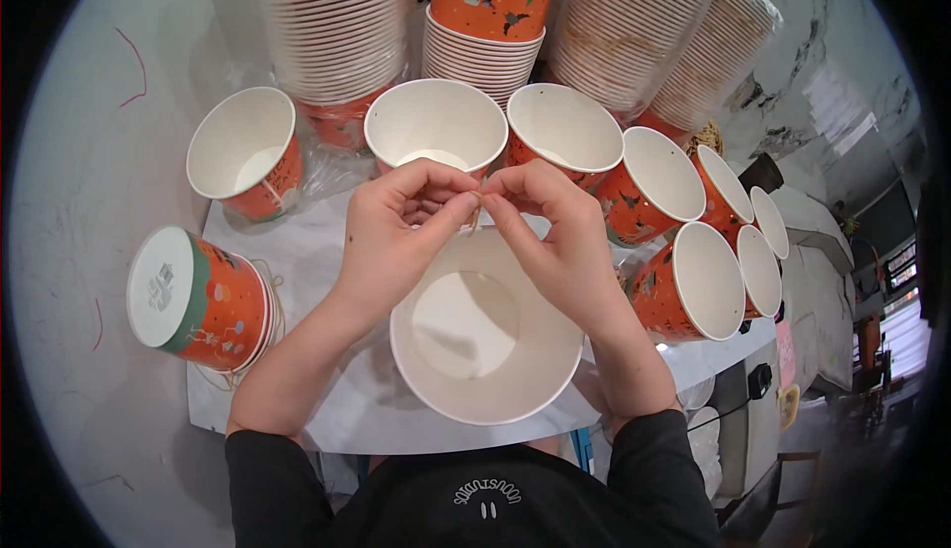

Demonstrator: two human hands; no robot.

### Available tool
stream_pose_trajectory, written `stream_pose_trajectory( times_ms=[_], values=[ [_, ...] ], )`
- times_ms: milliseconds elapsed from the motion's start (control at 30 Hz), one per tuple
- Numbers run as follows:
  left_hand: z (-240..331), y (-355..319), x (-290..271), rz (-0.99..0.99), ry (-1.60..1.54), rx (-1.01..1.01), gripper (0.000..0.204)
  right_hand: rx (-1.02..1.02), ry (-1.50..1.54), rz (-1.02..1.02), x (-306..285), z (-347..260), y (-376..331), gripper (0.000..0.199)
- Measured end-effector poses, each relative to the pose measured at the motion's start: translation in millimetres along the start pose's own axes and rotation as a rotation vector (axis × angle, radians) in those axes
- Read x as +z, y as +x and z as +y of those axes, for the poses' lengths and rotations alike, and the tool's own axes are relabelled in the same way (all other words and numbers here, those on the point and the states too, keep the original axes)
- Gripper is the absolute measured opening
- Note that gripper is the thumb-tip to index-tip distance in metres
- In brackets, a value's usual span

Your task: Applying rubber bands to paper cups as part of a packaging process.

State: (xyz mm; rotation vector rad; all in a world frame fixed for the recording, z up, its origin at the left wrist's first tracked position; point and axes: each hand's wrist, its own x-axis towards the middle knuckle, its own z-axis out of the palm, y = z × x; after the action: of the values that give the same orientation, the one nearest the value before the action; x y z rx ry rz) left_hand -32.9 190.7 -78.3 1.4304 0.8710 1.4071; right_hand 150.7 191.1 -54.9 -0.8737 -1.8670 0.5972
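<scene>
Tan cord [477, 213], one thin piece: located at centre, above the mouth of a large bucket, a short end or loop hanging below your fingertips.

Left hand [388, 229]: thumb and forefinger pinched together at the cord, other fingers curled in. Right hand [563, 236]: thumb and forefinger likewise pinched, tips meeting the left's. Which hand bears the tension, you cannot tell; the fingertips cover the join.

Handling note, by judgement: for this fine work, pinch close to the crossing, let one hand anchor while the other feeds or draws, and pull evenly so the strand does not slip or twist. Tilting your fingers aside would uncover the join.

Large bucket [547, 362], white-lined: directly below, mouth up, on the white tabletop [347, 427].

Inverted stack [230, 315], orange and green: near left, more cord [277, 295] looped beside it.

Open bucket [236, 137]: far left, upright.

Open buckets [565, 117]: five ranged from far centre to right, two more nearer.

Wrapped stacks [332, 13]: far edge, behind.
</scene>
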Motion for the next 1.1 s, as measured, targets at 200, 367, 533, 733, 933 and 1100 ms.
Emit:
stream_pose_trajectory(
  times_ms=[200,367,533,733,933,1100],
  values=[
    [4,-3,3,0.05,0.085,0.046,0.013,-0.026,-0.044,-0.02,-2,-2,-1,0.011],
    [4,-3,0,0.028,0.205,0.089,0.012,-0.018,-0.075,-0.04,-4,1,0,0.01],
    [6,0,-4,-0.01,0.167,0.018,0.012,0.086,0.077,-0.083,-5,12,2,0.012],
    [5,-1,-4,-0.012,0.399,0.225,0.011,0.233,0.129,-0.191,-9,11,5,0.014],
    [9,1,-8,0.005,0.709,0.497,0.012,0.238,0.129,-0.19,-7,8,4,0.012],
    [7,3,-8,-0.009,0.773,0.571,0.014,0.173,0.087,-0.133,-2,10,1,0.012]
  ],
)
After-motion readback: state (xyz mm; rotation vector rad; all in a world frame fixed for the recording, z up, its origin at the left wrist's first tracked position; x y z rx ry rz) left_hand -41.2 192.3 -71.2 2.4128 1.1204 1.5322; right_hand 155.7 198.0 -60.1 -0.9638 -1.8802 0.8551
